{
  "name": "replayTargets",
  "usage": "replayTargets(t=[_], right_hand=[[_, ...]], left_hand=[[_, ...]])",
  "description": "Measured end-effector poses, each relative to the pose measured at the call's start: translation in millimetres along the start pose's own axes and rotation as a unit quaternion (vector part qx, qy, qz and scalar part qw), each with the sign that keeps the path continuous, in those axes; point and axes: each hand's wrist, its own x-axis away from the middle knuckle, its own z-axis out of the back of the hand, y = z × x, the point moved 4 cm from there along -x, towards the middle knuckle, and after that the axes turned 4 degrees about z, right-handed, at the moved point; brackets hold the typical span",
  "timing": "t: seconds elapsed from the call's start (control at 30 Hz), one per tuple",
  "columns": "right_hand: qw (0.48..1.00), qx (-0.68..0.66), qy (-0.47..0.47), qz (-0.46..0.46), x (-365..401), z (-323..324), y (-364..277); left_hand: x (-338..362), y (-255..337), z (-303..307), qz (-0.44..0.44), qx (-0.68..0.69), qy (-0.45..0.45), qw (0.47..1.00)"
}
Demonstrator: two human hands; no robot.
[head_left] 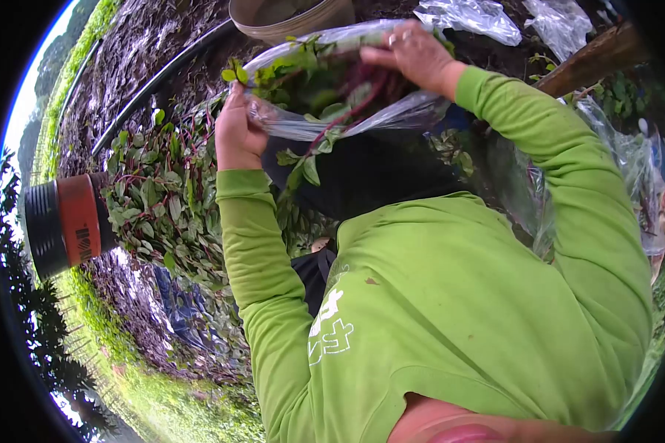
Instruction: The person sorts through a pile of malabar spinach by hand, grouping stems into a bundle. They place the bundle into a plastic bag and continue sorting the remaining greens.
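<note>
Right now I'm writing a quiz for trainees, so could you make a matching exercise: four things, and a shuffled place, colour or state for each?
Things
1. Clear plastic bag
2. Drum
3. Round bucket
4. Heap of leafy stems

Descriptions
A. Black with an orange-red band
B. Piled beside the left sleeve
C. Stretched between left hand and right hand
D. Beyond the bag, at the view's top edge

Pairs: 1-C, 2-A, 3-D, 4-B
</note>
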Motion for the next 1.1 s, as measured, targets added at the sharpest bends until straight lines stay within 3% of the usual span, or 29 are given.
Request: replayTargets(t=[0.03, 0.07, 0.13, 0.17, 0.27, 0.4, 0.43, 0.47, 0.53, 0.57, 0.6, 0.67, 0.73, 0.8, 0.83, 0.87, 0.9, 0.93, 0.97, 1.0, 1.03, 1.07, 1.1], right_hand=[[0.992, -0.108, -0.034, 0.058, 23, -3, -16], [0.968, -0.215, -0.067, 0.114, 52, -3, -28], [0.966, -0.203, -0.077, 0.138, 75, 3, -32], [0.967, -0.183, -0.115, 0.135, 77, 10, -31], [0.927, -0.297, -0.181, 0.139, 35, 55, -18], [0.87, -0.457, -0.127, 0.134, -17, 57, -46], [0.896, -0.403, -0.102, 0.16, -13, 36, -60], [0.894, -0.377, -0.151, 0.188, -11, 31, -67], [0.912, -0.255, -0.142, 0.288, 6, 9, -82], [0.927, -0.189, -0.159, 0.284, 13, -24, -101], [0.929, -0.212, -0.135, 0.271, 18, -45, -116], [0.937, -0.241, -0.086, 0.237, 19, -70, -117], [0.907, -0.314, -0.143, 0.243, 5, -35, -87], [0.856, -0.41, -0.262, 0.174, -12, 4, -58], [0.756, -0.607, -0.227, 0.086, -16, 18, -35], [0.61, -0.772, -0.179, -0.006, -14, 30, -12], [0.603, -0.792, -0.08, -0.054, -12, 50, 13], [0.54, -0.823, -0.025, -0.174, -1, 37, 35], [0.603, -0.739, 0.104, -0.283, 15, 32, 57], [0.728, -0.528, 0.197, -0.39, 38, 31, 68], [0.868, -0.203, 0.111, -0.439, 64, 29, 72], [0.852, -0.142, 0.044, -0.502, 88, 15, 68], [0.818, -0.189, 0.001, -0.543, 113, -13, 58]], left_hand=[[-4, 0, 8, 0.015, 0.047, -0.05, 0.998], [-3, -3, 5, 0.016, 0.036, 0.011, 0.999], [4, -16, -21, 0.012, 0.015, 0.129, 0.991], [10, -21, -33, -0.002, 0.029, 0.122, 0.992], [-3, -16, -16, 0.051, 0.035, -0.089, 0.994], [26, -12, -63, -0.023, -0.069, 0.051, 0.996], [31, -13, -60, -0.047, -0.115, 0.075, 0.989], [46, -14, -78, -0.045, -0.111, 0.117, 0.986], [41, -20, -50, 0.012, 0.018, -0.126, 0.992], [49, -23, -74, -0.014, -0.041, -0.01, 0.999], [60, -33, -102, -0.034, -0.1, 0.106, 0.989], [58, -39, -105, -0.048, -0.079, 0.072, 0.993], [42, -23, -87, -0.061, -0.066, 0.081, 0.993], [34, -9, -78, -0.068, -0.066, 0.104, 0.99], [32, -4, -76, -0.073, -0.07, 0.12, 0.988], [33, -1, -72, -0.076, -0.076, 0.138, 0.985], [33, 0, -69, -0.076, -0.076, 0.136, 0.985], [34, 0, -65, -0.073, -0.076, 0.133, 0.986], [33, -2, -63, -0.07, -0.074, 0.128, 0.987], [32, -3, -63, -0.068, -0.07, 0.122, 0.988], [30, -6, -63, -0.076, -0.058, 0.126, 0.987], [29, -8, -63, -0.085, -0.046, 0.132, 0.987], [28, -9, -61, -0.096, -0.034, 0.141, 0.985]])
